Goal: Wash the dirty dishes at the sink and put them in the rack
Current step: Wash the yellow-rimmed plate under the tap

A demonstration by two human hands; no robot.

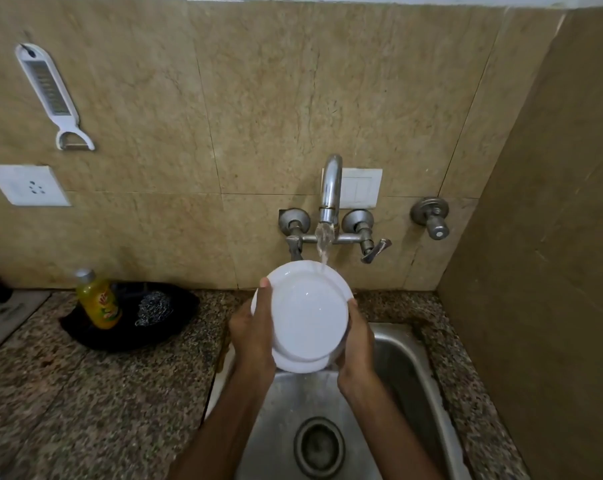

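Rinse stage. I had white plate (310, 313) tilted above sink (407, 368), top rim under running tap (331, 188). Left hand (251, 327) gripped left edge, thumb over rim; right hand (357, 344) curled round right edge. My judgement: rinsing under way, racking not yet done. Rack not in view.

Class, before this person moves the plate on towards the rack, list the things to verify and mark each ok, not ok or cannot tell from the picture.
1. Grip: left hand and right hand hold the white plate at opposite edges: ok.
2. Rinse: water stream from the tap lands on the plate's top rim: ok.
3. Drips: plate is held above the sink: ok.
4. Cleanliness: the visible face looks clean, the other face is hidden: cannot tell.
5. Rack free to take it: rack not in view: cannot tell.
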